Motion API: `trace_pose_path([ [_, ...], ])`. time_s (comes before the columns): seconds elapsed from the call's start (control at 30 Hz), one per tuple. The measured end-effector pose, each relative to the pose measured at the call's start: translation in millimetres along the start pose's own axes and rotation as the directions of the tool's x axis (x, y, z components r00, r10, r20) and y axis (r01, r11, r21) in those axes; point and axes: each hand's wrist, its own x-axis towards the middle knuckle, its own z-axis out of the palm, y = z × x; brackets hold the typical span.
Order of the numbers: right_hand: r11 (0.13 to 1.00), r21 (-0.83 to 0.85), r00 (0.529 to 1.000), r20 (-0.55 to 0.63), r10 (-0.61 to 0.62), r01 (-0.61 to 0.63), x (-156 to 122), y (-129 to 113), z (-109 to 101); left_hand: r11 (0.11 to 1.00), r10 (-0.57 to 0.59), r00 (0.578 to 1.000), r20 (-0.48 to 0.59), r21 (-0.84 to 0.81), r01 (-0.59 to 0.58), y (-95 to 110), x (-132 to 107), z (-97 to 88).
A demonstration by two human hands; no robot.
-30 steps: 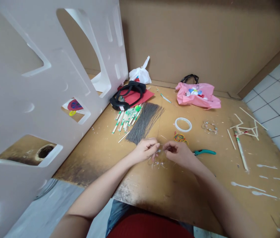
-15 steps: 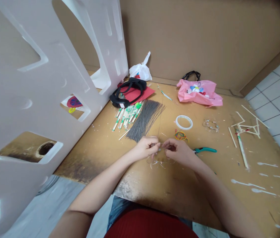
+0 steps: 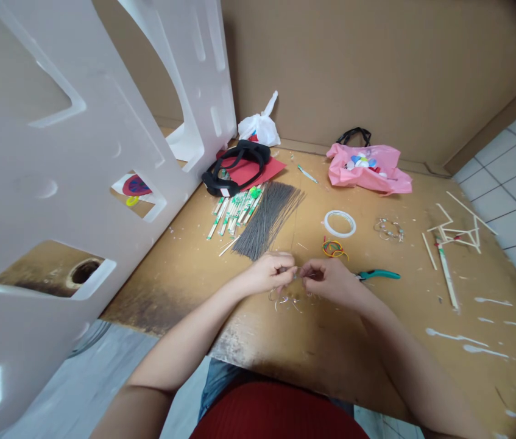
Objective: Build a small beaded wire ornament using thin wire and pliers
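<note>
My left hand [image 3: 270, 272] and my right hand [image 3: 331, 279] meet fingertip to fingertip over the brown board [image 3: 312, 341]. Both pinch a thin piece of bent wire [image 3: 287, 298] whose loops hang down between them. A fan of grey wires [image 3: 267, 219] lies just beyond my left hand. Coloured rubber bands [image 3: 333, 249] and teal-handled pliers [image 3: 376, 275] lie close to my right hand.
A white foam panel [image 3: 79, 152] stands at the left. Further back lie paper-wrapped chopsticks [image 3: 234, 210], a black strap on red paper [image 3: 239, 167], a white bag [image 3: 260, 127], a pink bag [image 3: 370, 171] and a tape ring [image 3: 339, 223]. A stick frame [image 3: 452, 235] lies at the right.
The hands stay together on the wire with only small finger shifts. The view has tilted slightly.
</note>
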Motion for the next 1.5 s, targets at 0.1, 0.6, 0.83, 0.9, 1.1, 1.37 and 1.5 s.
trace_pose_path([
  [0.1, 1.000, 0.004, 0.999, 0.032, -0.016, 0.016, -0.6, -1.6, -2.1, 0.999, 0.019, 0.999, 0.039, -0.032, -0.018, -0.4, -0.2, -1.3],
  [0.6, 0.992, -0.104, 0.990, 0.126, -0.056, 0.070, -3.6, -8.1, -7.2, 1.000, 0.021, 0.995, 0.100, -0.008, -0.020, -0.1, -0.6, -2.8],
  [0.83, 0.989, -0.128, 0.988, 0.144, -0.056, 0.075, -1.7, -6.2, -4.7, 0.999, 0.049, 0.988, 0.146, -0.004, -0.049, -0.1, -0.8, -5.2],
  [0.9, 0.988, -0.134, 0.988, 0.142, -0.061, 0.080, -1.3, -5.8, -3.9, 0.999, 0.053, 0.985, 0.162, -0.014, -0.052, -0.6, -0.6, -5.9],
  [1.1, 0.983, -0.160, 0.989, 0.134, -0.062, 0.084, -1.5, -4.8, -3.1, 0.997, 0.074, 0.982, 0.177, -0.013, -0.073, -3.5, -1.0, -6.4],
  [1.37, 0.978, -0.191, 0.992, 0.113, -0.064, 0.085, 0.1, -3.5, -1.8, 0.994, 0.100, 0.979, 0.178, 0.032, -0.107, -5.6, -1.6, -7.4],
  [1.5, 0.976, -0.200, 0.991, 0.115, -0.068, 0.090, 0.5, -5.3, -2.3, 0.993, 0.101, 0.975, 0.196, 0.037, -0.110, -4.0, -1.5, -8.8],
])
